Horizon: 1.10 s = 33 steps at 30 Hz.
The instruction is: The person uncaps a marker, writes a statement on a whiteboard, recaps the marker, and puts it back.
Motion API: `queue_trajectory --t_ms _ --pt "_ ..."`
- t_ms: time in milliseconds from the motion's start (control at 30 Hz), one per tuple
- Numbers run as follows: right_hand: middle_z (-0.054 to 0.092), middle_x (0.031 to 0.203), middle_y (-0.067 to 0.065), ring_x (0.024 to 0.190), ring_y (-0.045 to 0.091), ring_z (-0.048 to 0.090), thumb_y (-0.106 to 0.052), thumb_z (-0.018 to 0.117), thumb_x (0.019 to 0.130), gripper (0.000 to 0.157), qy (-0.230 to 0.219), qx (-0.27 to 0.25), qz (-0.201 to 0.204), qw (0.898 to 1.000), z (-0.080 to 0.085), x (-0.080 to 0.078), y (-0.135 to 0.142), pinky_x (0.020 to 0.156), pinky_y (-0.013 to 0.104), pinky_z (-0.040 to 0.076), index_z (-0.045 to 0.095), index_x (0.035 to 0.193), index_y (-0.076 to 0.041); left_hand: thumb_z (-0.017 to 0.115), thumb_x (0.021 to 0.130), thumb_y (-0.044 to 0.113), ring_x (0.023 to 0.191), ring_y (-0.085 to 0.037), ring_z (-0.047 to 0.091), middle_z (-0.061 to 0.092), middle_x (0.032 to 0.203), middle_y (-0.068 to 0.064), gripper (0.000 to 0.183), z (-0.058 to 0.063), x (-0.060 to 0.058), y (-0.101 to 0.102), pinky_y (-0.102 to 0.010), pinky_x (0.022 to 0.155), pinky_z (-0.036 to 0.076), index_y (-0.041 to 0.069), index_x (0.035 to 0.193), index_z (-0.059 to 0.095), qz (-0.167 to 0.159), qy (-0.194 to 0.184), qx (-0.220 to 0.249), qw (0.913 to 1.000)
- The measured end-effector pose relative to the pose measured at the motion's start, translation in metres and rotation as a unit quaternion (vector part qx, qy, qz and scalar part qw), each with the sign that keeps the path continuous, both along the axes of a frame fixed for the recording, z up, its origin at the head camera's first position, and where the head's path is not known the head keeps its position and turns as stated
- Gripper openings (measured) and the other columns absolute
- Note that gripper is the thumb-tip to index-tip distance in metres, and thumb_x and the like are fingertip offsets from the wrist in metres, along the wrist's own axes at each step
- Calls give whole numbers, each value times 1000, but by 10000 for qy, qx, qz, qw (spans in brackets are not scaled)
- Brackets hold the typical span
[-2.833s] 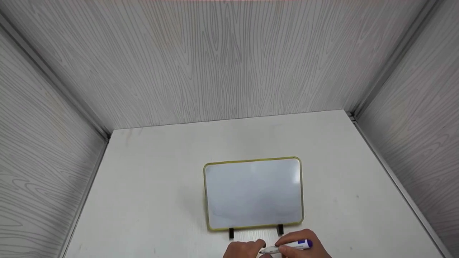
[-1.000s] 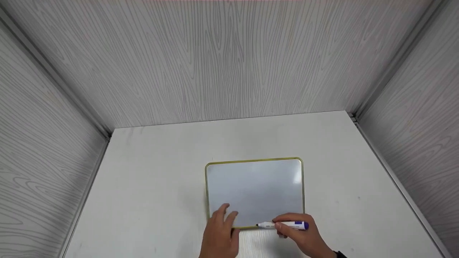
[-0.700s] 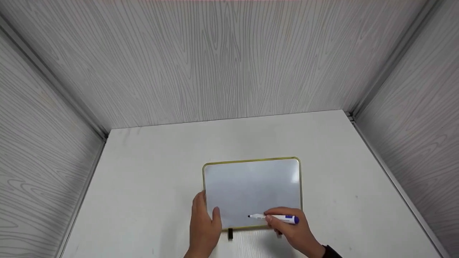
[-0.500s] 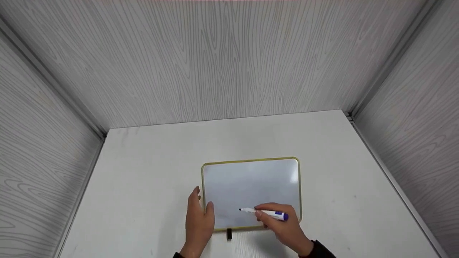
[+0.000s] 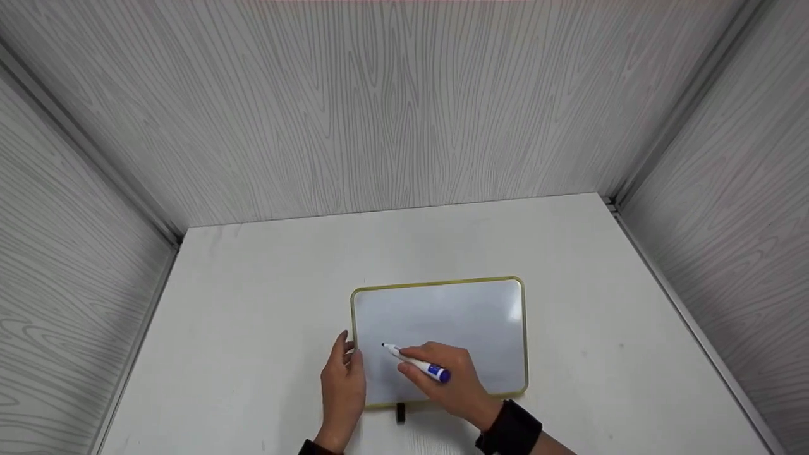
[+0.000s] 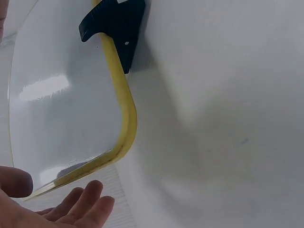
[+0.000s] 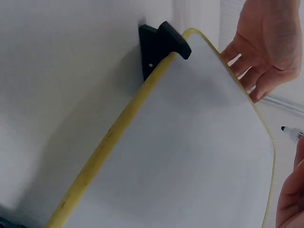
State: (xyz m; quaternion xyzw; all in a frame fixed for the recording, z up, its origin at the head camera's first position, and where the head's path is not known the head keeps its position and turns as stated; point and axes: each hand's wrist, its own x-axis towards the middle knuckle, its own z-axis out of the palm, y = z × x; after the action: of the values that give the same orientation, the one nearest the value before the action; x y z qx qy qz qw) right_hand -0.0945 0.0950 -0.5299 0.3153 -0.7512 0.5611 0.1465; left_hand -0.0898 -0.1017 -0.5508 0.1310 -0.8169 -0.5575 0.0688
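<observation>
A small whiteboard [image 5: 461, 316] with a yellow frame and a blank writing face leans up on black feet. My right hand [image 5: 452, 376] pinches an uncapped whiteboard marker [image 5: 422, 365], white with a blue end and dark tip. In the right wrist view the marker [image 7: 295, 134] tip stands off the board. At the board's left edge is my left hand [image 5: 343, 385], thumb by the frame. The left wrist view has its relaxed fingers [image 6: 85, 204] on the other side of the frame, with a gap between.
A black foot [image 5: 401, 413] shows under the board's lower edge; the right hand and forearm hide the other. White tabletop [image 5: 265, 328] lies around. Wood-grain panels [image 5: 379, 114] close in the back and both sides.
Both hands have come up from below the board. The right hand carried the marker up and left over the board; the left hand went to the left edge, thumb closing in on the frame.
</observation>
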Motion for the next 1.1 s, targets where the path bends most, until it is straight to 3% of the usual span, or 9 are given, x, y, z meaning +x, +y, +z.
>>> queue_trajectory --t_ms 200,333,633,1100 --pt "80 100 1 87 12 75 -7 86 86 30 1044 637 -455 9915 -5 -12 -15 76 26 59 81 115 -7 51 104 -1 113 -36 67 69 124 -25 38 -4 -2 -3 -51 91 55 -10 141 56 -7 439 93 9990" --pt "80 99 0 87 11 75 -11 88 85 30 1347 926 -646 9844 -7 -16 -24 76 25 59 81 114 -8 52 104 -3 113 -33 67 71 122 -22 37 -6 -4 -5 -48 90 55 -8 140 59 6 410 102 9991" --pt "79 98 -1 89 10 74 -13 87 86 29 1468 1075 -831 9798 -5 -23 -34 78 25 59 81 114 -10 60 100 -5 92 -21 66 74 105 -12 35 -7 -8 -9 -33 75 52 -2 134 66 22 335 -117 9994" --pt "79 98 -2 87 10 73 -13 86 88 27 1412 1172 -847 9794 -8 -30 -39 77 25 59 81 114 -10 60 94 -13 87 -19 64 73 103 -11 43 -10 -6 -19 -33 76 53 -8 137 64 -477 504 -185 9974"
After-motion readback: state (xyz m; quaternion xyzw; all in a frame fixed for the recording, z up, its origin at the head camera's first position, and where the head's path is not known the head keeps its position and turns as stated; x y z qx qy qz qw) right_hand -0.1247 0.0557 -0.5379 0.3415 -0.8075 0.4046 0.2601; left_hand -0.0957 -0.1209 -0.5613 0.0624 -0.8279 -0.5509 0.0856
